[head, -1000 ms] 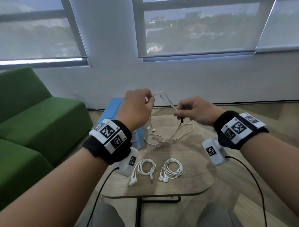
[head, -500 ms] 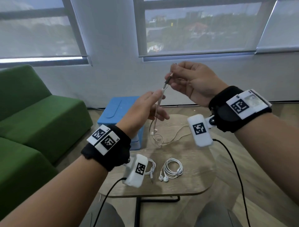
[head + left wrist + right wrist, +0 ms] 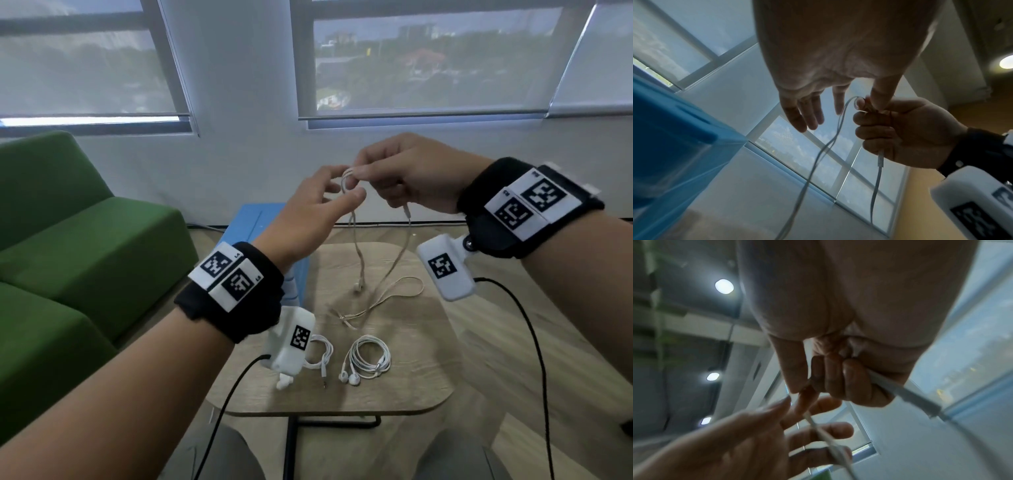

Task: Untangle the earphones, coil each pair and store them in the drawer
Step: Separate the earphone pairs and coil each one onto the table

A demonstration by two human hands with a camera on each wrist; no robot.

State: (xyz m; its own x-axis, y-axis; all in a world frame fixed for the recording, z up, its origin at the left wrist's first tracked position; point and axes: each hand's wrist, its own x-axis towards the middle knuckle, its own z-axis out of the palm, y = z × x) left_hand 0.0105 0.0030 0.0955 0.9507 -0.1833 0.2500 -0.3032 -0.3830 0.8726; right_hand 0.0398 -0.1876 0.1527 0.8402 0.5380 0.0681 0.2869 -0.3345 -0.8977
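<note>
A beige pair of earphones (image 3: 359, 260) hangs from my hands over the wooden table (image 3: 416, 346), one bud dangling and the rest trailing on the top. My right hand (image 3: 363, 173) pinches a small loop of its cable (image 3: 830, 142) and curls round the strand with the inline remote (image 3: 910, 397). My left hand (image 3: 337, 192) is beside it with fingers straight; the cable runs between its thumb and fingers (image 3: 809, 112). Two coiled white pairs lie near the front edge, one (image 3: 368, 359) in full view, the other (image 3: 320, 353) partly behind my left wrist camera.
A blue drawer unit (image 3: 251, 222) stands at the table's far left, close under my left hand (image 3: 674, 129). A green sofa (image 3: 68, 260) fills the left side. Wooden floor lies to the right of the table, and a wall with windows is behind.
My right hand came down from its raised position to meet the left hand and now pinches a loop. The left fingers opened out from holding the cable.
</note>
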